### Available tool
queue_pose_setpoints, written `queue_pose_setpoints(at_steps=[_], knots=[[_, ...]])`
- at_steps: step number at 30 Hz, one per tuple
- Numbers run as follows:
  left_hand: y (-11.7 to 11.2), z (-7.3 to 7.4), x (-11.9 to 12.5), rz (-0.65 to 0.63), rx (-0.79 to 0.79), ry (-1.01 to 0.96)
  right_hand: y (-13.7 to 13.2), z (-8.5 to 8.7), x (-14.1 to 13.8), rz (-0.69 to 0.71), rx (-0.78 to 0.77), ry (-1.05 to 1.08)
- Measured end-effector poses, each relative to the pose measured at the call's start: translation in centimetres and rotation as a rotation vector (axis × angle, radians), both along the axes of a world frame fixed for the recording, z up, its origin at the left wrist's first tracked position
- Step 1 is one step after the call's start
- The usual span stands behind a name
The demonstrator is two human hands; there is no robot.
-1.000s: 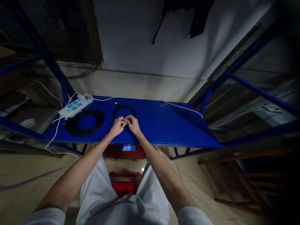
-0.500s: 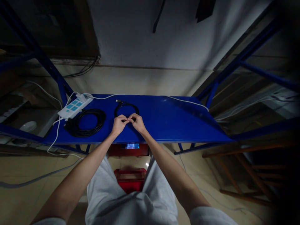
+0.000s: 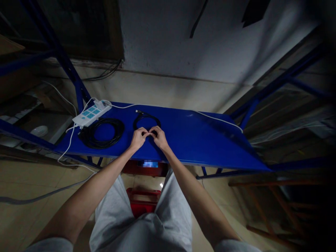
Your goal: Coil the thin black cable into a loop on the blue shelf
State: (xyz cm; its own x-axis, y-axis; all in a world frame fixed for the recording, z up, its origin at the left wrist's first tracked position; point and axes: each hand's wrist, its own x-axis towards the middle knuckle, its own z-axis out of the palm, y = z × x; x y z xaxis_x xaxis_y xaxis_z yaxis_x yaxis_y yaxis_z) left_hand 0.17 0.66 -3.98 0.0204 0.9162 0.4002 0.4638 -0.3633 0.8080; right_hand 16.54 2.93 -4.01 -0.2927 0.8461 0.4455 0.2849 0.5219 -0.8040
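Head view shows, from your left, a white power strip (image 3: 91, 114) on the blue shelf (image 3: 199, 136), then a big coil of black cable (image 3: 103, 133). Next, your left hand (image 3: 138, 138) and right hand (image 3: 158, 137) meet, fingertips pinched on the near edge of a small black cable loop (image 3: 146, 120), which lies on the shelf just behind your hands.
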Motion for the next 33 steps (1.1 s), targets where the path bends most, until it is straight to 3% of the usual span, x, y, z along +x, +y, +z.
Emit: queue_pose_setpoints(at_steps=[6,28,33], knots=[[0.06,-0.07,-0.01,0.013,-0.014,0.023,-0.06,-0.01,-0.10,-0.020,-0.031,-0.077],[0.57,-0.14,0.14,0.028,-0.053,0.195,-0.09,-0.07,-0.39,0.072,-0.219,0.254],[0.42,0.08,0.13,0.026,-0.066,0.191,-0.21,0.11,-0.30,0.109,-0.208,0.211]])
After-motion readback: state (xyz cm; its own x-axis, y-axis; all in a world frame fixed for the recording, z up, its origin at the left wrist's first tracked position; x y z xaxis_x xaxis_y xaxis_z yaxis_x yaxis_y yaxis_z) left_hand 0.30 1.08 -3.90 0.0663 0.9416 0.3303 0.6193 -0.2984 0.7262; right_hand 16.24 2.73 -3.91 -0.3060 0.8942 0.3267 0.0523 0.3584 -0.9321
